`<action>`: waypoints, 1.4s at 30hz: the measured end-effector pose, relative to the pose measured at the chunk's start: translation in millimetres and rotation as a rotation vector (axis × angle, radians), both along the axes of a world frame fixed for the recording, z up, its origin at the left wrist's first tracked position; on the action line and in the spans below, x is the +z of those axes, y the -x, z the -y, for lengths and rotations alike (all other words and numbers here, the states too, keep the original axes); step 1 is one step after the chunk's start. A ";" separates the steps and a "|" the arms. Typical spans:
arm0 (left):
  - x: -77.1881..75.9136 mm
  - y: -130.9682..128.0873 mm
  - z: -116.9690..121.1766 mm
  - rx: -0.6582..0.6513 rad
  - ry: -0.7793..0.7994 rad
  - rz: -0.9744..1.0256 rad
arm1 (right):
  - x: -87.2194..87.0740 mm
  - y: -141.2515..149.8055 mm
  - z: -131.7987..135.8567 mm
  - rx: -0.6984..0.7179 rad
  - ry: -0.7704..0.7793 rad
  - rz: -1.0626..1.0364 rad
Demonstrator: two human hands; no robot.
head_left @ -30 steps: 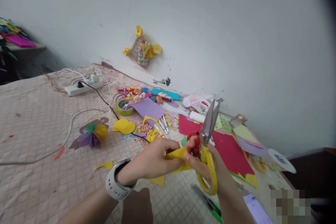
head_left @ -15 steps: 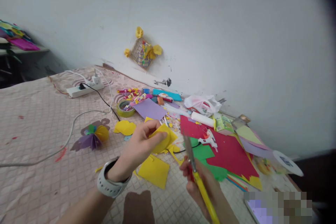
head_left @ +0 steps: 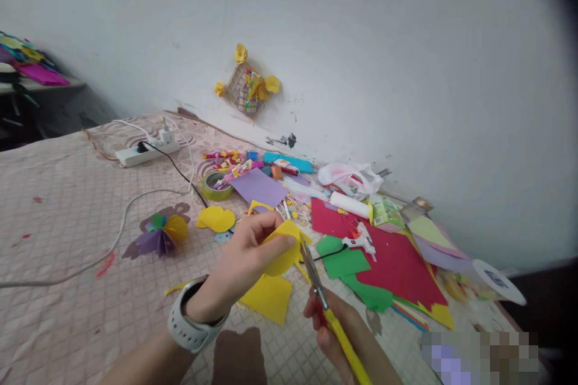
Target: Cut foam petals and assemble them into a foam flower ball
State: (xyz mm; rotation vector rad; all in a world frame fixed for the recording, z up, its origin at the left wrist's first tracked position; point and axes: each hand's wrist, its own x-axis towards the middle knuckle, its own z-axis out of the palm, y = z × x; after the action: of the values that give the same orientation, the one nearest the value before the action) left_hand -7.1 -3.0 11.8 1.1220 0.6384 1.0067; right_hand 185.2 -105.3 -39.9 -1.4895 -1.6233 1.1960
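Between thumb and fingers, my left hand (head_left: 253, 258) pinches a piece of yellow paper (head_left: 283, 257) with a partly rounded edge. My right hand (head_left: 338, 325) grips scissors (head_left: 332, 317) with a yellow and red handle. The scissor blades point up and to the left, their tips at the right edge of the held paper. Below the held piece, a yellow paper square (head_left: 271, 299) lies on the cloth. Several yellow rounded pieces (head_left: 215, 218) rest to the left of my left hand. A white watch is on my left wrist.
A glue gun (head_left: 360, 242) lies on red paper (head_left: 406, 271), beside green paper (head_left: 343, 261). Left are a paper flower (head_left: 162, 236) and a power strip (head_left: 148, 153) with cables. A tape roll (head_left: 215, 186) and purple paper (head_left: 262, 187) sit farther back, before the wall.
The scissors have moved left and their blades now meet the yellow paper's edge. My left hand has shifted slightly right and down with the paper.
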 end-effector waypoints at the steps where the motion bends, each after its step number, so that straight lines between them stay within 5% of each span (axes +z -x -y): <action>1: -0.5 -1.4 0.8 -0.022 0.016 0.011 | 0.0 -0.9 -0.4 -0.008 -0.012 0.009; 22: 0.4 -10.8 8.4 -0.176 0.090 0.109 | 34.1 -10.1 -2.1 0.087 -0.005 0.135; 42: 0.5 -11.9 11.7 -0.177 0.096 0.109 | 37.6 -8.6 0.2 0.021 -0.029 0.139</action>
State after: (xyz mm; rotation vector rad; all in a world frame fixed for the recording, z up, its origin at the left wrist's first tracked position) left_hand 4.7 -14.6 12.3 1.0138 0.4862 0.8696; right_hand 193.8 -105.6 -2.3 -1.5705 -1.7438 1.0964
